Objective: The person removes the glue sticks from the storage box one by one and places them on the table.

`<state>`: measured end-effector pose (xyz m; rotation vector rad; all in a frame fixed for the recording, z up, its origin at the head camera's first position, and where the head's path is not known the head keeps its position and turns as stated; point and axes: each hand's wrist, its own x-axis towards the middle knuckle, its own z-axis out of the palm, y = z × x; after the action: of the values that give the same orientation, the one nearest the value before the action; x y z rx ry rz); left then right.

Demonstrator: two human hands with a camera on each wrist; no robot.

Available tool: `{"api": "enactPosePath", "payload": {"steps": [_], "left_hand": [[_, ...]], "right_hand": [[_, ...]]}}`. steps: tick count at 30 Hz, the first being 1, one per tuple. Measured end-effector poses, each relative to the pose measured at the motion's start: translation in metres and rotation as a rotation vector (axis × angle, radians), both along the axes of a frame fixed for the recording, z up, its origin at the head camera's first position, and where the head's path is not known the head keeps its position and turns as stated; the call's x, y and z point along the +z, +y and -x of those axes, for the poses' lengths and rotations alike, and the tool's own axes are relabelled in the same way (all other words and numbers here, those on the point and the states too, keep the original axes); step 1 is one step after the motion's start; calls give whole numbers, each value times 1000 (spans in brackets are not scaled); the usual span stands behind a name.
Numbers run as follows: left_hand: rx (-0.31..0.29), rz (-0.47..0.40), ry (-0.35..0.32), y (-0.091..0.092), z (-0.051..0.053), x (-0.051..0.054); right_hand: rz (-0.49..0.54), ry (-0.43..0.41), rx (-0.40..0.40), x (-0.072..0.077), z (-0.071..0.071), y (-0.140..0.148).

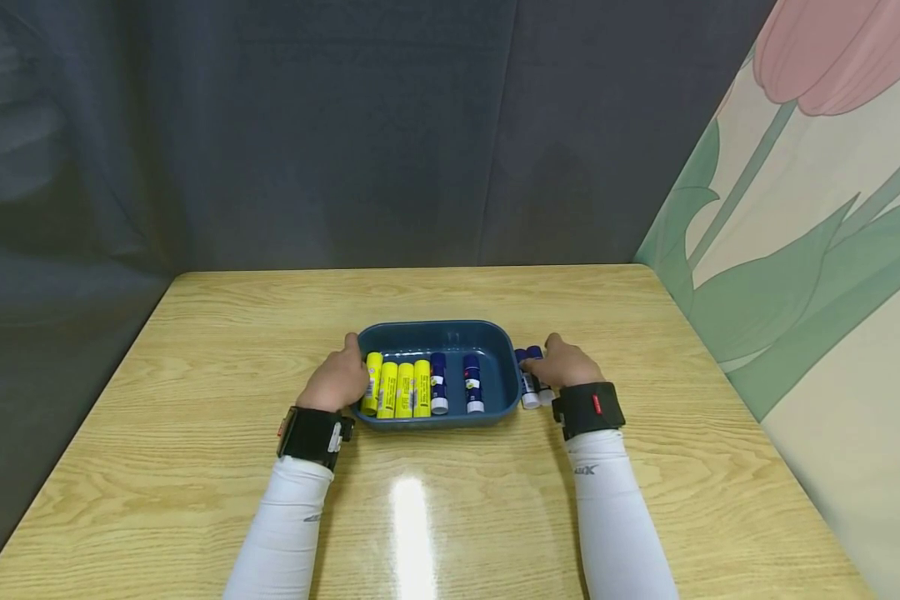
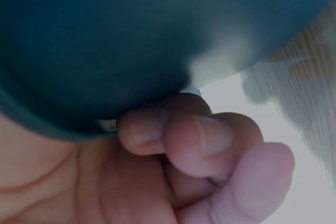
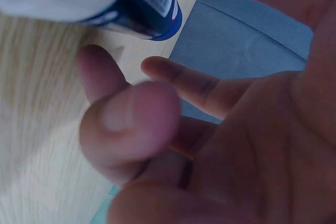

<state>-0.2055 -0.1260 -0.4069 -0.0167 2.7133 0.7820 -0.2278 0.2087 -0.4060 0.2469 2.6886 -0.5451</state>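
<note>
A blue tray [image 1: 435, 423] holds several yellow glue sticks [image 1: 405, 390] side by side on its left and two dark blue sticks [image 1: 473, 383] with white ends farther right. My left hand [image 1: 337, 379] grips the tray's left end; in the left wrist view, curled fingers [image 2: 199, 140] lie against the tray wall [image 2: 105, 51]. Beside the tray's right end, two more blue sticks [image 1: 528, 392] lie on the table, partly covered by my right hand [image 1: 567, 364]. The right wrist view shows bent, spread fingers [image 3: 131, 124] near these sticks [image 3: 152, 3], holding nothing.
The wooden table [image 1: 232, 500] extends around the tray. A dark cloth [image 1: 360, 133] hangs behind its back edge. On the right stands a wall covering with a tulip pattern [image 1: 817, 275].
</note>
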Motion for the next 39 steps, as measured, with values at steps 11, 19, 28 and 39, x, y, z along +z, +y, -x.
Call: {"api": "enactPosePath", "payload": {"steps": [11,19,28,39], "left_hand": [[9,4,-14,1,2,-2],[9,7,-7,0,4,-5],[6,11,-1,0,5,-6],[7,2,-4,0,4,-4]], "right_hand": [[45,515,19,0,4,-7],[88,656,80,7,1,-28],[55,605,156,8,-3,-55],[-10,513,227,0,-10,-79]]}}
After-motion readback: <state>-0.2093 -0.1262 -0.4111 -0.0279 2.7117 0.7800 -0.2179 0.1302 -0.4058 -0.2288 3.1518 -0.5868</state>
